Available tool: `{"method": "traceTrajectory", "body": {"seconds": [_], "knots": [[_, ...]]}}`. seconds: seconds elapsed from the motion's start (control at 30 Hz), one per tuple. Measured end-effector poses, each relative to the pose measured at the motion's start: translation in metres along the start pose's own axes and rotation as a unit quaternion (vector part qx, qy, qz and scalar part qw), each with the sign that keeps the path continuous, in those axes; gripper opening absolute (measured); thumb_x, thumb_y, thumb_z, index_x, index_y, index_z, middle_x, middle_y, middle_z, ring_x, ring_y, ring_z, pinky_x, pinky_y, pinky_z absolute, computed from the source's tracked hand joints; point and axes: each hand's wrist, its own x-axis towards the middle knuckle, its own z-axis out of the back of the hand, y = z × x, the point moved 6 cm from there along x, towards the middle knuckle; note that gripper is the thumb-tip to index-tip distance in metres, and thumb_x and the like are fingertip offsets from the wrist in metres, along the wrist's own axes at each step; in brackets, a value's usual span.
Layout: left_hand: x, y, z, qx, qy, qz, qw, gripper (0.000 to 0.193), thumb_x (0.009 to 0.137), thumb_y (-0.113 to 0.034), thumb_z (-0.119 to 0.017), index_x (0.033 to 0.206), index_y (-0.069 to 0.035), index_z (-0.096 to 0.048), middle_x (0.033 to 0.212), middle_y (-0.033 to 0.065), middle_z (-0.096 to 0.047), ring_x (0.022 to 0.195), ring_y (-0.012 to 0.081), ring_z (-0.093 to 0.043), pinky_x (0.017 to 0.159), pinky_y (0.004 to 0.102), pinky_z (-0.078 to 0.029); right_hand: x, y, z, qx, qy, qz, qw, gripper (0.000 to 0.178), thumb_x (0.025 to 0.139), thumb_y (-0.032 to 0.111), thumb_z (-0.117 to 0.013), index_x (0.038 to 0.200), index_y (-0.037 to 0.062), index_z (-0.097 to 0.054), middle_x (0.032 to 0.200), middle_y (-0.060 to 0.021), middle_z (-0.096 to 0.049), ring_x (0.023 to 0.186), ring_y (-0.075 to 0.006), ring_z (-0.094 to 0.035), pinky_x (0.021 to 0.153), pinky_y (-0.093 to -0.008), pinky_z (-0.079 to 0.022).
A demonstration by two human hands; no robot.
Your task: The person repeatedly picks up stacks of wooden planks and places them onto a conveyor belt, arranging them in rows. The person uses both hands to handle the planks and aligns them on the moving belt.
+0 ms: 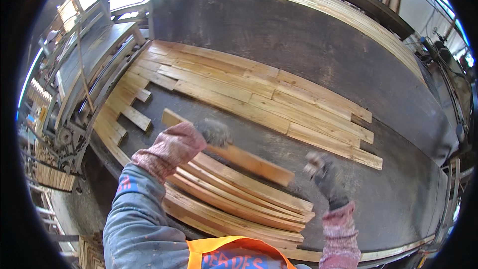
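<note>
My left hand (214, 132), in a dark glove with a pinkish knitted cuff, is closed over a loose wooden board (251, 163). That board slants across in front of me, apart from the rows beyond it. Just beyond its right end is my right hand (324, 175), also gloved and smeared by motion. No board shows in it, and its fingers are too blurred to read. Below the left hand lies a stack of long boards (239, 197), nearest my body. Farther off, several rows of boards (234, 87) lie end to end on the dark table (398, 194).
A tall dark panel (298, 35) stands along the table's far side, with more long strips of wood (318, 4) behind it. Shorter boards (117, 109) lie at the left edge. Machinery with a chain wheel (64, 137) stands left of the table.
</note>
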Motion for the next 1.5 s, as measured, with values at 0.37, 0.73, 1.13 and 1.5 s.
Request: {"method": "traceTrajectory", "body": {"seconds": [0.37, 0.73, 1.13, 1.5], "knots": [[0.005, 0.012, 0.005, 0.227, -0.128, 0.177, 0.949, 0.056, 0.075, -0.026, -0.081, 0.128, -0.019, -0.065, 0.13, 0.0065, -0.066, 0.124, 0.0313, -0.061, 0.094, 0.0498, -0.053, -0.057, -0.015, -0.117, -0.277, 0.266, -0.094, 0.918, 0.038, 0.096, 0.024, -0.071, 0.128, 0.0049, -0.062, 0.121, -0.0187, -0.069, 0.116, -0.0261, -0.064, 0.1, -0.037, -0.048], [-0.068, 0.146, 0.029, 0.252, -0.16, 0.174, 0.939, 0.057, 0.087, -0.035, -0.066, 0.142, -0.026, -0.057, 0.136, 0.0035, -0.062, 0.122, 0.0322, -0.06, 0.103, 0.0438, -0.051, -0.071, -0.064, 0.041, -0.275, 0.046, 0.022, 0.96, 0.051, 0.083, 0.019, -0.083, 0.13, 0.007, -0.067, 0.116, -0.0103, -0.07, 0.11, -0.0268, -0.066, 0.1, -0.0425, -0.052], [-0.076, 0.139, 0.049, 0.275, -0.13, 0.442, 0.844, 0.046, 0.092, -0.037, -0.068, 0.136, -0.023, -0.066, 0.146, 0.0062, -0.057, 0.132, 0.0314, -0.055, 0.101, 0.059, -0.046, -0.072, -0.114, 0.03, -0.55, -0.097, 0.142, 0.817, 0.079, 0.082, 0.055, -0.072, 0.15, 0.0184, -0.054, 0.132, -0.0126, -0.057, 0.122, -0.0366, -0.053, 0.109, -0.0575, -0.036], [-0.113, -0.115, -0.073, 0.131, -0.196, -0.136, 0.962, 0.054, 0.097, -0.055, -0.058, 0.14, -0.024, -0.061, 0.149, 0.0156, -0.048, 0.14, 0.042, -0.039, 0.112, 0.0631, -0.028, 0.023, -0.045, -0.009, -0.589, -0.234, 0.151, 0.759, 0.062, 0.087, 0.036, -0.072, 0.146, 0.0234, -0.059, 0.156, -0.0188, -0.044, 0.142, -0.042, -0.04, 0.116, -0.0576, -0.034]]}}
